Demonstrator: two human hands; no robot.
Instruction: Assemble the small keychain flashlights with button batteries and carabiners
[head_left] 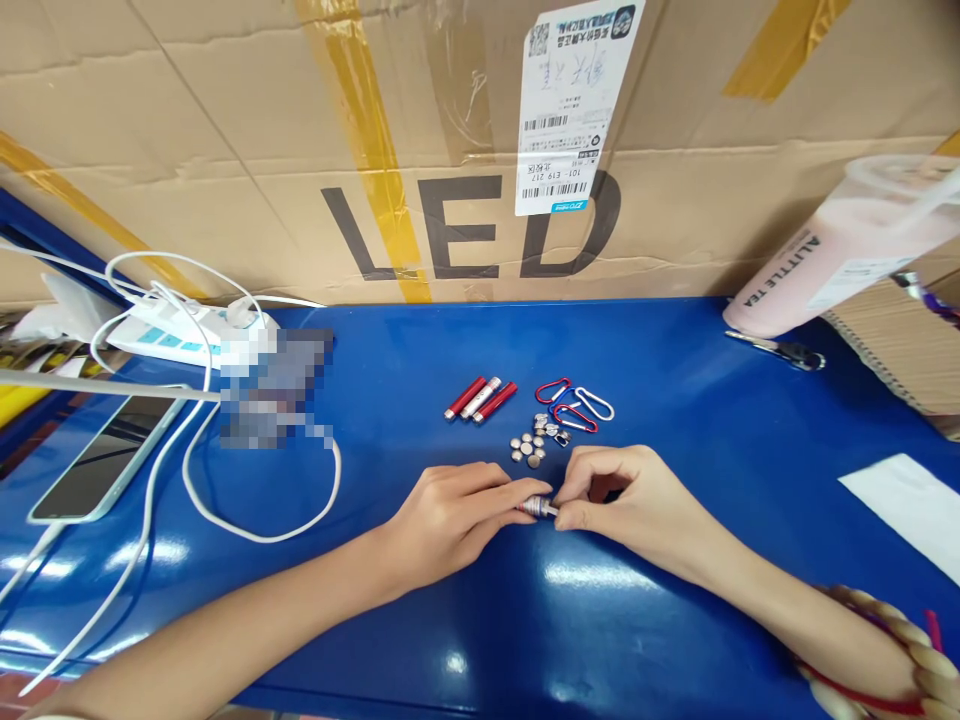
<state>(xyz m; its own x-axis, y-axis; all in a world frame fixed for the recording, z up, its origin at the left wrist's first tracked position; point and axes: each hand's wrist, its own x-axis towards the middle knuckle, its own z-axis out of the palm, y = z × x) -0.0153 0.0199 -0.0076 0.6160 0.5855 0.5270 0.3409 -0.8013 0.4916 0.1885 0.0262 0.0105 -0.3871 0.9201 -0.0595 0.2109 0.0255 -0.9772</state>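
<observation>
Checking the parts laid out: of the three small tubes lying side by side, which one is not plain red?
The middle tube: its body looks pale silver-white with red only at the ends, while both neighbours, the left red tube and right red tube, are red throughout.

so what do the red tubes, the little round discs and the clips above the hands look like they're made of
Red tubes: probably anodised metal, going by the glossy red skin and silvery ends; painted plastic is possible.
Round discs: bare silvery metal with a dull shine, like button cells.
Clips: thin bent metal loops, coated red, blue and silver.
The piece pinched between left hand and right hand looks like ridged shiny metal.
</observation>
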